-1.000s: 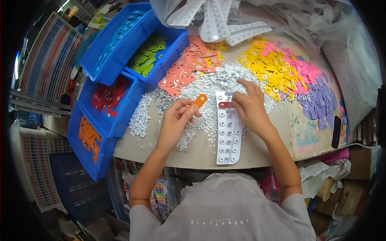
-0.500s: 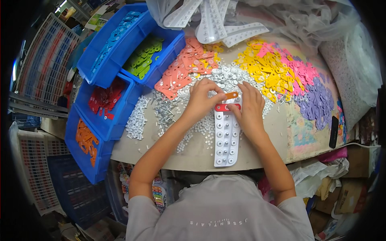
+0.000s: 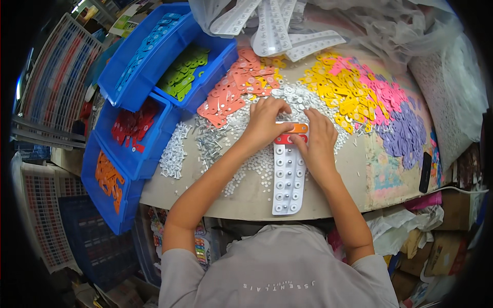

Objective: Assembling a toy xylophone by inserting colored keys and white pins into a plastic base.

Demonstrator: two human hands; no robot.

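Note:
A long white plastic strip (image 3: pixel 289 180) with rows of round pegs lies on the table before me, running toward my body. Near its far end a red plastic tab (image 3: pixel 282 139) lies crosswise, and just beyond it an orange plastic tab (image 3: pixel 300 128) lies parallel. My left hand (image 3: pixel 265 122), fingers curled, has its thumb on the orange tab's left end. Along the strip's right edge is my right hand (image 3: pixel 320 139), its thumb pressed on the red tab and its fingers stretched along the side, partly hiding the strip's far end.
Blue bins (image 3: pixel 137 179) at left hold blue, green, red and orange tabs. Around my hands lie heaps of salmon tabs (image 3: pixel 226 98), yellow tabs (image 3: pixel 344 87), purple tabs (image 3: pixel 405 133) and small white rings. Metal rivets (image 3: pixel 175 151) lie left. More white strips (image 3: pixel 272 31) sit at the back.
The orange tab has come down and right, from tilted in my left fingers to flat across the strip beside the red tab. My left hand has shifted slightly right; my right hand stays.

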